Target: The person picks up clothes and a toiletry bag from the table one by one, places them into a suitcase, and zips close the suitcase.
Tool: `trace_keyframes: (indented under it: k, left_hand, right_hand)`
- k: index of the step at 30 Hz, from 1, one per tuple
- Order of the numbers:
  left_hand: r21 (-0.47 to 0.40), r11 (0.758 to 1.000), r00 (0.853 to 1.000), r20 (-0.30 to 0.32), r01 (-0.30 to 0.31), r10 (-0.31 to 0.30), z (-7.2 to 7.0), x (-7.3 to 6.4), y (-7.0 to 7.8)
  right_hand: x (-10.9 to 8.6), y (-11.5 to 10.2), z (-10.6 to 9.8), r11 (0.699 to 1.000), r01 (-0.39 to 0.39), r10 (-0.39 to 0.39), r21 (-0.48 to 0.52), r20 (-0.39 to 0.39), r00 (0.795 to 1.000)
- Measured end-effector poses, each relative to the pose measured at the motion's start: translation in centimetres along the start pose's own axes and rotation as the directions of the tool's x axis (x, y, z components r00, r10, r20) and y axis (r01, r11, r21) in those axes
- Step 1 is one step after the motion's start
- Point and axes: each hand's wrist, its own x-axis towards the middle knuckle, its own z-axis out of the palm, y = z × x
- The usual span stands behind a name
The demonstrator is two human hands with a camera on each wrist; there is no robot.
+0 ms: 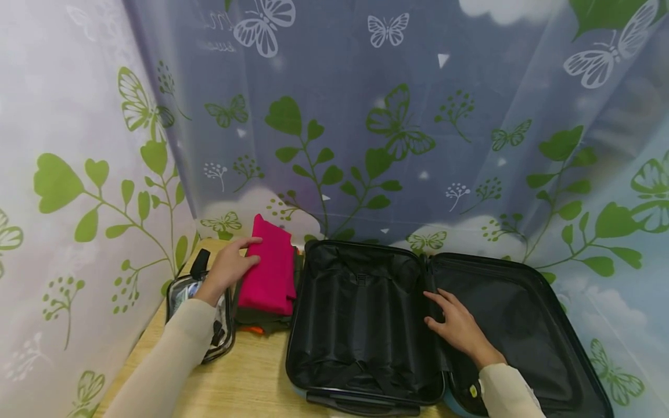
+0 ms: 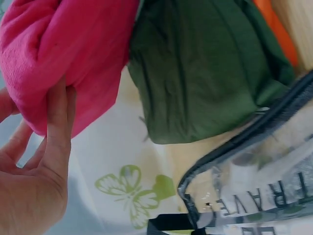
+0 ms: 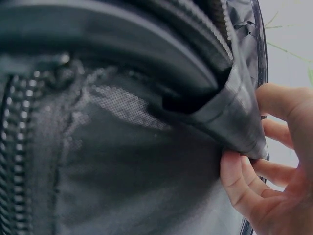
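Observation:
My left hand [image 1: 230,268] grips the left side of a folded pink cloth [image 1: 269,270], which lies over a dark green cloth [image 2: 205,73]. In the left wrist view, the pink cloth [image 2: 93,63] bulges between the thumb and fingers of the left hand [image 2: 39,171]. An open black suitcase [image 1: 360,325] lies on the table, its lid half [image 1: 502,313] folded out to the right. At the hinge between the halves, my right hand [image 1: 462,328] pinches the black lining [image 3: 239,117]. The right wrist view has that hand [image 3: 279,171] with fingertips on both sides of the fabric edge.
A clear zip pouch [image 2: 264,181] with dark trim and lettering sits left of the cloths, with small items inside. Orange fabric [image 1: 253,330] peeks from under the green cloth. A printed curtain [image 1: 334,145] hangs behind the wooden table [image 1: 245,377].

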Motion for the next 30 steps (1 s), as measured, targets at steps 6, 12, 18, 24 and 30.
trace_keyframes:
  k: [6,12,18,24,30]
  left_hand:
    - [-0.038,0.999,1.000,0.003,-0.002,0.002,-0.6,-0.2,1.5]
    - [-0.073,0.997,0.999,0.003,-0.034,0.034,-1.2,-0.2,2.9]
    - [-0.087,0.995,0.999,0.004,-0.050,0.051,-1.5,-0.3,4.7]
    - [-0.102,0.990,0.995,-0.012,-0.099,0.098,-1.4,-0.6,6.6]
    - [-0.121,0.983,0.990,-0.010,-0.139,0.139,-0.6,-1.0,8.2]
  right_hand:
    - [0.0,0.1,0.0,1.000,-0.002,0.002,-0.001,-0.002,1.000]
    - [0.1,0.1,0.0,1.000,-0.002,0.002,0.003,0.000,1.000]
    - [0.2,0.2,0.0,1.000,0.004,-0.004,0.008,-0.001,1.000]
    - [0.2,0.2,-0.1,1.000,0.012,-0.012,0.008,-0.009,1.000]
    - [0.2,0.2,0.0,1.000,0.011,-0.011,0.016,-0.004,1.000]
